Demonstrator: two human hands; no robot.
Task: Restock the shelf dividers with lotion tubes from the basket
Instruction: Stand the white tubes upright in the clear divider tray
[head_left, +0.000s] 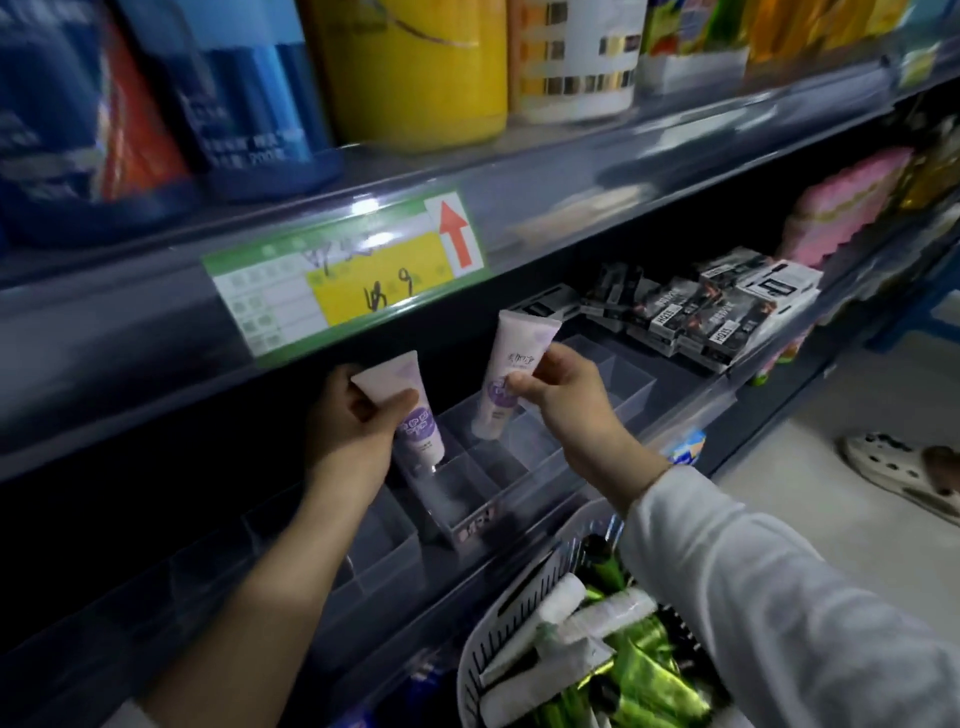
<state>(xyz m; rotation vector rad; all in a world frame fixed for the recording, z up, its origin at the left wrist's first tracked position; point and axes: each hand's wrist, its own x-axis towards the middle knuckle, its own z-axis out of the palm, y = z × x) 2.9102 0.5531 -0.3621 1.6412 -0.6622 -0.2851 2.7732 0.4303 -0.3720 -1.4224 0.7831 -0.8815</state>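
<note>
Our left hand (358, 421) grips one lotion tube (418, 421), our right hand (563, 400) pinches a second tube (511, 364), so we ease both cap-first, upright, into separate dividers (519, 460)

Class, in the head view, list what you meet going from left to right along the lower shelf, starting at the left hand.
Left hand → purple-and-white tube it holds → second purple-and-white tube → right hand holding it → black-and-white boxes → pink sponges.
</note>
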